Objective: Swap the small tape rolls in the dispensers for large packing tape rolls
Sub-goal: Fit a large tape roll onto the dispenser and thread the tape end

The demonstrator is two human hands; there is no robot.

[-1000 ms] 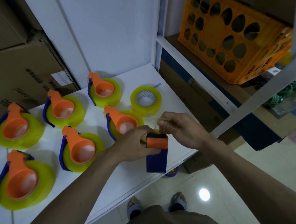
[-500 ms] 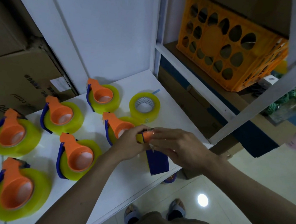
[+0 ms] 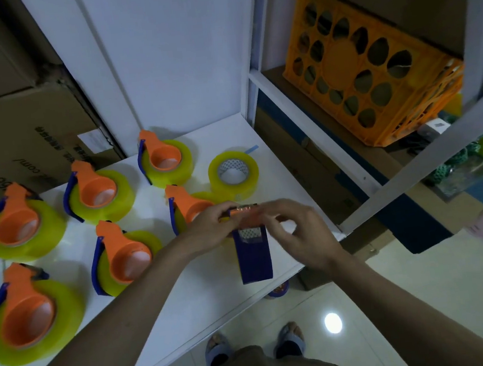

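My right hand [image 3: 299, 230] has dropped from the tape's end onto the dispenser [image 3: 251, 248] my left hand [image 3: 212, 230] grips, both grasping it, roll seating.

Seven dispensers [image 3: 252, 253], one loose roll [image 3: 234, 174]

Dim, bluish light is covering the scene. A lamp's reflection is glaring on the floor [image 3: 333, 323] at lower centre. Both hands are blurring slightly mid-frame. Straight shelf posts are bowing toward the frame's edges under wide-angle distortion.
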